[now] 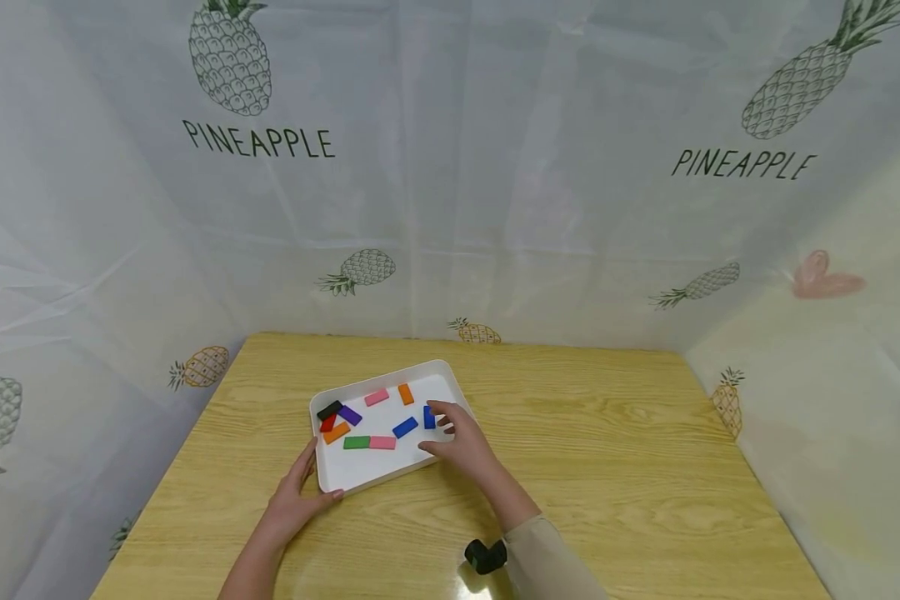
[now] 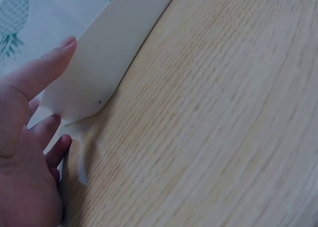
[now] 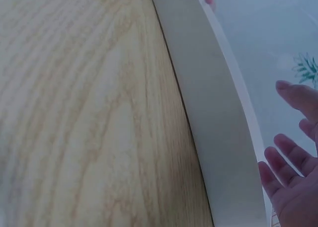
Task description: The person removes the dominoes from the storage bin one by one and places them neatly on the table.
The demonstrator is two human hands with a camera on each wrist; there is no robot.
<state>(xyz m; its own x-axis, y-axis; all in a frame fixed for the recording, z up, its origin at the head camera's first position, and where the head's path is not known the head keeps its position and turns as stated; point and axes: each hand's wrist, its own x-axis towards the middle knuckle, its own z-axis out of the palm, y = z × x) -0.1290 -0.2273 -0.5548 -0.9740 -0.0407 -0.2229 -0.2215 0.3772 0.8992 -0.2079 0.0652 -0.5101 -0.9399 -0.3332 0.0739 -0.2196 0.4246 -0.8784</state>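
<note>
A shallow white tray (image 1: 378, 481) lies slanted on the wooden table. My left hand (image 1: 288, 508) spans its near left corner, thumb at the front rim and fingers along the left side. In the left wrist view, the thumb of that hand (image 2: 25, 147) lies by the tray's outer wall (image 2: 114, 43). Over the tray's right side hovers my right hand (image 1: 461, 446), fingers spread and lightly curved beside an upright-lying blue block (image 1: 429, 417). Nothing shows between its fingers in the right wrist view, where the hand (image 3: 298, 187) is partly cut off.
Inside the tray lie another blue block (image 1: 405, 427), a green block (image 1: 356, 442) end to end with a pink one (image 1: 383, 442), and an orange block (image 1: 407, 394). A black block (image 1: 330, 410) tops a left cluster. A black object (image 1: 485, 556) is near my right sleeve.
</note>
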